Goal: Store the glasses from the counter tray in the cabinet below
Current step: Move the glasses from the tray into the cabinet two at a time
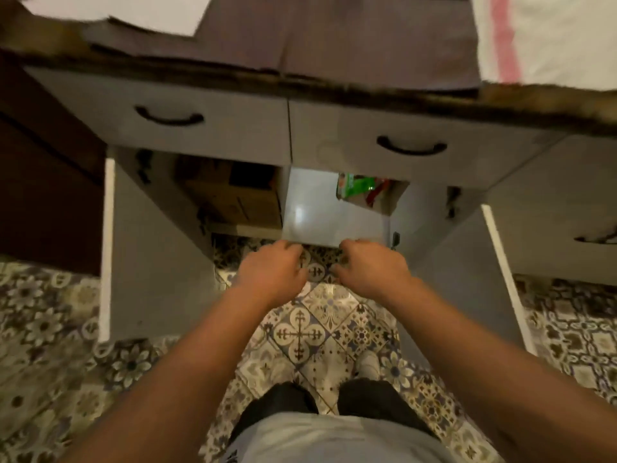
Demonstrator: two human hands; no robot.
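Observation:
The cabinet below the counter stands with both doors swung out, the left door (147,255) and the right door (467,272). Its white inner floor (317,215) is bare at the front. My left hand (272,270) and my right hand (372,267) hover side by side just in front of that floor's edge, above the tiled ground. Both hold nothing, with fingers loosely curled and apart. No glasses and no tray show in this blurred view.
Inside the cabinet a cardboard box (240,198) sits at the left and a green packet (355,187) at the back right. Two drawers with black handles (168,118) (412,148) are above. A dark cloth (334,38) and a white pink-striped cloth (551,38) lie on the counter.

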